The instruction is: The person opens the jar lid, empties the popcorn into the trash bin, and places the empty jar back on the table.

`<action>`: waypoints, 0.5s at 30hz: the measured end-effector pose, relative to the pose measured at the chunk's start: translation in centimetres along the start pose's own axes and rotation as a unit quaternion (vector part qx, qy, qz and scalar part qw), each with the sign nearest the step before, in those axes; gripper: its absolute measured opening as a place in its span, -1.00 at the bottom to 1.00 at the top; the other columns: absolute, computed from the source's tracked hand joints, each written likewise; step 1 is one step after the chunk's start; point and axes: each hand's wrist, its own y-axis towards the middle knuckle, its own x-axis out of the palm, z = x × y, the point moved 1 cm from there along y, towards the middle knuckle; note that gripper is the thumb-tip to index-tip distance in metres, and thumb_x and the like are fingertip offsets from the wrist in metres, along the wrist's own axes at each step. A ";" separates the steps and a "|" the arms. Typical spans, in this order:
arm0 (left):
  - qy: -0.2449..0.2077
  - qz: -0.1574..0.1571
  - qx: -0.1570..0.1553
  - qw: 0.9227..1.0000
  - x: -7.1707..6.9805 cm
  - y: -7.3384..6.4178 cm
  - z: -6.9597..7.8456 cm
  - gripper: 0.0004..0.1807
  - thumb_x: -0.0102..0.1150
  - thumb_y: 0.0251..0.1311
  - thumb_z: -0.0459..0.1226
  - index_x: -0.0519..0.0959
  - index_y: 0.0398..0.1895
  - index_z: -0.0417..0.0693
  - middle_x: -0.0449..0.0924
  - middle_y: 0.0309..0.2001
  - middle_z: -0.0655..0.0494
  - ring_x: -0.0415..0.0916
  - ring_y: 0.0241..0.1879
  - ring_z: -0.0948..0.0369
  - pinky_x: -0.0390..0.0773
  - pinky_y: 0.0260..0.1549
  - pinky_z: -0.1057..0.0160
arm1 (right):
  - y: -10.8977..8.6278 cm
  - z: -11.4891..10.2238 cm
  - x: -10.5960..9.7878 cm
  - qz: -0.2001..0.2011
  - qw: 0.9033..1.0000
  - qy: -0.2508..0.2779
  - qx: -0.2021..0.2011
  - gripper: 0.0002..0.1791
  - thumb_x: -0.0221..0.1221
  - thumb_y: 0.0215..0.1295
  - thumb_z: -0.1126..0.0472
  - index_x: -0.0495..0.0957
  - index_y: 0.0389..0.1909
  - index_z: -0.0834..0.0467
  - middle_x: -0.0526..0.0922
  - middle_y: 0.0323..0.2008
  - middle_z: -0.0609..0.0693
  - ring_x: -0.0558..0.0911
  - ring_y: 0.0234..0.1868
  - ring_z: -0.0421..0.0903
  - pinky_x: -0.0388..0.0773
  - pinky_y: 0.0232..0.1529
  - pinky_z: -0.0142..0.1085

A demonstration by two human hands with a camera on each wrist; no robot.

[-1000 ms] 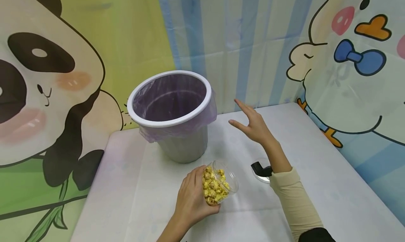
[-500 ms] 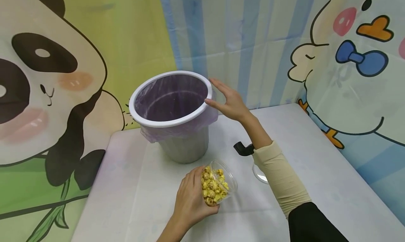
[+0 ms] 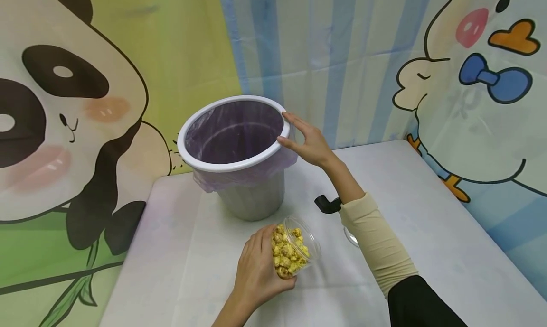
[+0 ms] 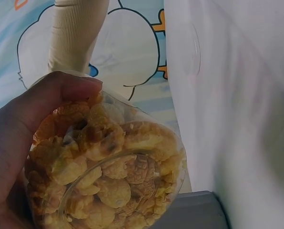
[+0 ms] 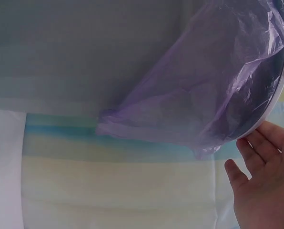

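Note:
My left hand [image 3: 260, 265] grips a clear plastic jar of yellow popcorn [image 3: 287, 256], tilted with its mouth facing up and to the right, above the white table. The left wrist view shows the thumb along the side of the jar [image 4: 108, 176] and popcorn through the clear plastic. My right hand [image 3: 312, 144] touches the right side of the white rim of a grey trash bin [image 3: 252, 199]. In the right wrist view, the fingers of the right hand [image 5: 266, 176] lie fairly straight against the outside of the rim. A purple bag [image 5: 189, 100] lines the bin and hangs over its rim.
A clear round lid [image 3: 351, 237] lies on the white table [image 3: 213, 279], partly hidden by the right sleeve. The black piece [image 3: 326, 204] is at the right wrist. Cartoon-printed curtains [image 3: 295, 56] stand behind the table and along both sides.
My right hand has moved left from beside the bin and now touches its rim. The left hand holds the popcorn jar in nearly the same place.

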 end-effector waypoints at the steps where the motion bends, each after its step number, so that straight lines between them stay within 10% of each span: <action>1: 0.001 0.001 0.001 1.000 -0.1 0.1 0.0 0.14 0.44 -0.73 0.08 0.30 0.16 -0.18 0.41 0.00 0.03 0.40 -0.05 0.12 0.45 -0.07 0.11 | 0.0 0.0 0.0 0.003 1.000 0.002 -0.001 -0.21 0.13 0.13 -0.24 0.17 0.37 -0.08 0.15 0.36 -0.10 0.08 0.35 -0.26 0.11 0.28 -0.09; 15: 0.023 0.052 -0.018 0.998 -3.7 1.9 -1.4 0.14 0.44 -0.70 0.05 0.28 0.18 -0.22 0.41 0.04 -0.04 0.39 0.00 0.06 0.42 -0.02 0.06 | -0.3 0.0 0.3 0.009 1.000 0.015 -0.013 -0.15 0.05 0.10 -0.37 0.16 0.38 -0.07 0.14 0.36 -0.16 0.10 0.35 -0.22 0.12 0.28 -0.07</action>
